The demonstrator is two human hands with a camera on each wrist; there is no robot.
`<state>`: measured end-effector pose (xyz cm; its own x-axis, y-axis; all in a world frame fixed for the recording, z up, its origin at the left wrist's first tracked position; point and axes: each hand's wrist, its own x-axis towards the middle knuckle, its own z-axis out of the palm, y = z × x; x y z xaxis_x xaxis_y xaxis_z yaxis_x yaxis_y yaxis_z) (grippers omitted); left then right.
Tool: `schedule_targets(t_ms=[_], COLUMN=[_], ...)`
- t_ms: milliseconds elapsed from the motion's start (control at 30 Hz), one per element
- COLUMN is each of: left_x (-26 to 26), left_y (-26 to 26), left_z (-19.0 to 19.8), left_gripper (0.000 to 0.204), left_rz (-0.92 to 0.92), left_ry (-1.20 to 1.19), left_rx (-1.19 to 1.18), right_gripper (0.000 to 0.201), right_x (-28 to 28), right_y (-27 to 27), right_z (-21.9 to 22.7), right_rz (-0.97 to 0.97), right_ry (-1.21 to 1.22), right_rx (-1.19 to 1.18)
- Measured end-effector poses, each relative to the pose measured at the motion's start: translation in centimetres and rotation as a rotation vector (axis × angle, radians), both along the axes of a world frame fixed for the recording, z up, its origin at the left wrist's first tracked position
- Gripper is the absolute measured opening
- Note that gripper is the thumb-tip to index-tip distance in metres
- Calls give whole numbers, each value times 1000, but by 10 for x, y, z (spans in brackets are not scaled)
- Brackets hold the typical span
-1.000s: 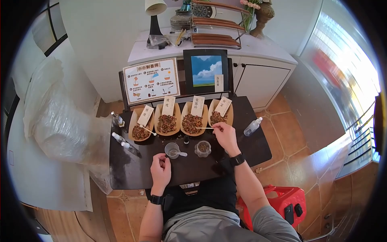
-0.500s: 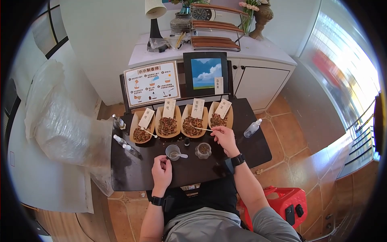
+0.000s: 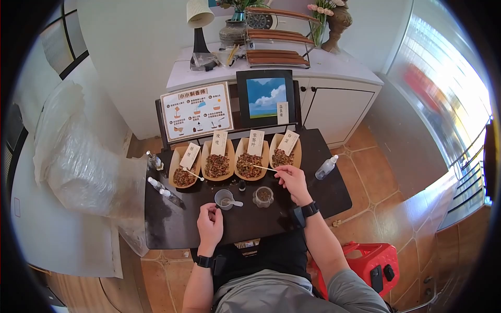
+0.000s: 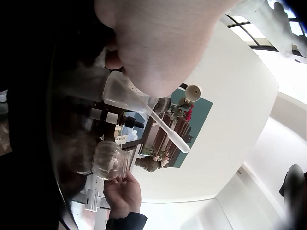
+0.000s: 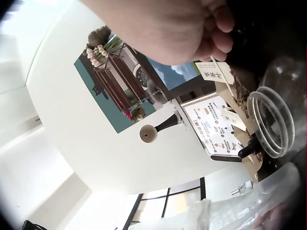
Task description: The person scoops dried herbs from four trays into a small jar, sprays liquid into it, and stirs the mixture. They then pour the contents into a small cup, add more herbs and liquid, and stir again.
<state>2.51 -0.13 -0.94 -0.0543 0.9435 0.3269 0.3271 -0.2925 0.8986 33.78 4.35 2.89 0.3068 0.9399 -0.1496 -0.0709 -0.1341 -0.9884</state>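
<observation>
My right hand (image 3: 293, 182) pinches a thin pale stick (image 3: 262, 167), whose far end lies over the dried plant bits in the third paper tray (image 3: 239, 172) from the left. My left hand (image 3: 210, 225) is at the near left side of a clear plastic cup (image 3: 218, 195), its curled fingers right at the cup wall. A white plastic spoon (image 4: 168, 132) leans out of the cup, handle up. Between the hands stands a ribbed glass jar (image 3: 257, 200) with brown material inside. A small dark dropper bottle (image 3: 241, 185) stands behind the cup.
Three more labelled paper trays of dried bits line the dark table (image 3: 172, 224); a second stick (image 3: 194, 174) crosses the leftmost. Small bottles (image 3: 156, 185) stand at left, a spray bottle (image 3: 326, 168) at right. Behind are an instruction sign (image 3: 196, 112) and a framed picture (image 3: 263, 99).
The stick's far end has shifted slightly over the third tray, and the stick is now tilted more. The left hand stays beside the cup. The head view has shifted slightly.
</observation>
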Motion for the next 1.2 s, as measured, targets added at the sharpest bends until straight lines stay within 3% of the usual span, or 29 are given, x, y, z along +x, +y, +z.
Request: schedule_targets(t_ms=[167, 433, 567, 600, 667, 700, 767, 867, 967, 1067, 1200], left_x=[0, 1, 1, 1, 0, 0, -1, -1, -1, 0, 1], left_y=[0, -1, 0, 0, 0, 1, 0, 0, 0, -1, -1], left_z=[0, 3, 0, 0, 0, -2, -1, 0, 1, 3, 1], left_gripper=[18, 19, 19, 19, 20, 19, 19, 19, 19, 19, 19], left_rz=[4, 8, -18, -18, -15, -22, -22, -22, -34, -29, -6], left_ry=[3, 11, -4, -6, -2, -4, -5, 7, -6, -11, -21], left_rx=[-15, -13, -8, 1, 12, -2, -12, -26, -19, -23, -26], right_gripper=[22, 18, 16, 14, 11, 11, 11, 11, 11, 10, 12], right_x=[10, 29, 23, 19, 12, 10, 8, 11, 5, 2, -4], right_y=[-16, -89, -109, -111, -113, -113, -112, -106, -102, -82, -48], right_z=[8, 35, 46, 46, 53, 55, 59, 56, 64, 57, 44], right_rz=[11, -1, -1, 19, 39, 41, 18, 60, 5, -98, -139], right_ry=[22, 2, -146, -343, -656, -652, -879, -975, -803, -656, -886], right_rx=[35, 96, 54, 121, 263, 266, 488, 547, 379, 373, 485])
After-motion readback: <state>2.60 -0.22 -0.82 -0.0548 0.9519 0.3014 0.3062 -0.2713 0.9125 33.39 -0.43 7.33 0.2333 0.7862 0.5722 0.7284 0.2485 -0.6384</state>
